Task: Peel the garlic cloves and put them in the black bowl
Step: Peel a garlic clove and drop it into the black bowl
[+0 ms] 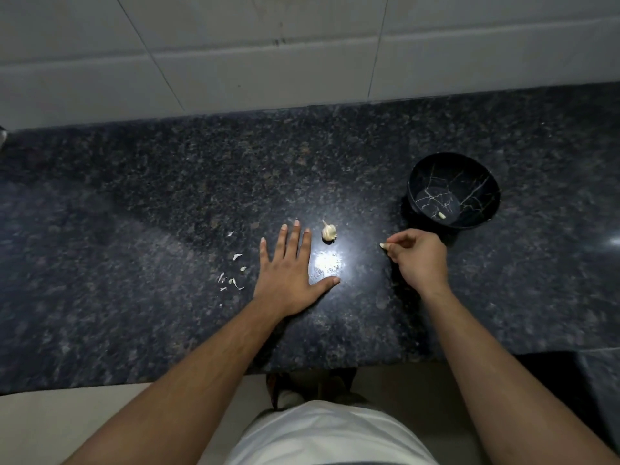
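My right hand (419, 260) pinches a peeled clove (382, 245) just short of the bowl (453, 190), which holds one clove already. My left hand (290, 280) lies flat, fingers spread, beside the bulb (328, 232). Next, I judge: carry it over the rim and drop it.

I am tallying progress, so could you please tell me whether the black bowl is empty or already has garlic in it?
Not empty: the black bowl stands upright with one pale peeled clove lying on its bottom, near the front wall.
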